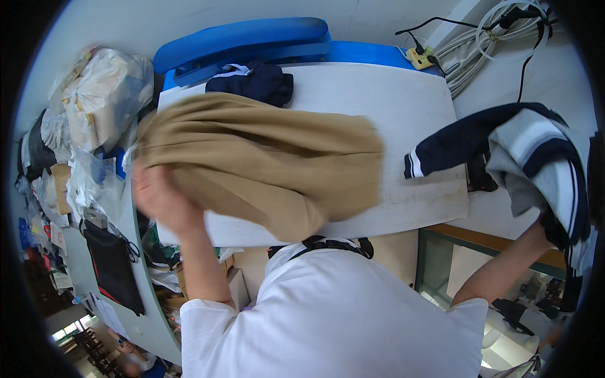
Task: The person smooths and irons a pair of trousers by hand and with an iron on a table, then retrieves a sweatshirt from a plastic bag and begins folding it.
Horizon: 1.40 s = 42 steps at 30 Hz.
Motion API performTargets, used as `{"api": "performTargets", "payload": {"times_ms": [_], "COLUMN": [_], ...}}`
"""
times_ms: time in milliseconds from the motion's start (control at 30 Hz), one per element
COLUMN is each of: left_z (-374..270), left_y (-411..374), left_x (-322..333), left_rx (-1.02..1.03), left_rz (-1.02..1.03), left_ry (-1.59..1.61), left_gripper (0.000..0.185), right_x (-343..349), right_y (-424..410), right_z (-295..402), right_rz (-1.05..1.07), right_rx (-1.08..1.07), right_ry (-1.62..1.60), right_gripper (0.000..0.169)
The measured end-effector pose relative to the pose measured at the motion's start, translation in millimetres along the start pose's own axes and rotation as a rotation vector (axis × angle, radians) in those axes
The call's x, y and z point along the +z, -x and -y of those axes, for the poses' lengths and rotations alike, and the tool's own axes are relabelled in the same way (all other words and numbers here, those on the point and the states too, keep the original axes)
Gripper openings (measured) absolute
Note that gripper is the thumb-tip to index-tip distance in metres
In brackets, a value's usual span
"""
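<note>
My left hand [163, 198], blurred by motion, grips one end of a khaki fabric garment [279, 160]. The garment stretches to the right in loose folds above the white tabletop [420, 203]. Out to the right, my right hand goes into a navy, grey and white striped garment [557, 156]; cloth covers the fingers and only the wrist [543, 235] shows. The garment is bunched about that hand, and part of it hangs below. One navy sleeve with white bands [444, 146] reaches over the table's right side. A folded navy garment [253, 85] lies at the back.
A blue padded bar [241, 40] runs along the table's back edge. A yellow power strip [420, 57] and bundled cables [465, 56] are at the back right. Plastic bags [101, 99] and a black pouch [111, 264] lie on the left. Another person [137, 361] is at lower left.
</note>
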<state>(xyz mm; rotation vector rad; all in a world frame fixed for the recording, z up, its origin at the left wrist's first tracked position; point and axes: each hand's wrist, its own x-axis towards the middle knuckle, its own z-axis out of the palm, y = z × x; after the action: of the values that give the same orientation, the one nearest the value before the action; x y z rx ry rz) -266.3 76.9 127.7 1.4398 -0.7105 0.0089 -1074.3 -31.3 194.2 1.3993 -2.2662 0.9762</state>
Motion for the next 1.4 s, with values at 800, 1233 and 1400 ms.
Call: {"api": "performTargets", "payload": {"times_ms": [800,1233,1400], "left_z": [129,139,45], "left_y": [97,115,84], "left_x": [81,223,196], "left_rx": [0.238,-0.068,-0.376], "left_rz": [1.025,1.281,1.132], "left_ry": [-0.390,-0.470,-0.010], "left_gripper": [0.069,0.045,0.018], "right_x": [185,142,160], "right_y": [367,285,272], "right_z": [304,53,104], "right_rz": [1.196,0.762,0.866], "right_rx": [-0.197,0.764,0.579], "right_ry": [-0.801,-1.375,-0.912], "right_gripper": [0.031,0.015,0.027]}}
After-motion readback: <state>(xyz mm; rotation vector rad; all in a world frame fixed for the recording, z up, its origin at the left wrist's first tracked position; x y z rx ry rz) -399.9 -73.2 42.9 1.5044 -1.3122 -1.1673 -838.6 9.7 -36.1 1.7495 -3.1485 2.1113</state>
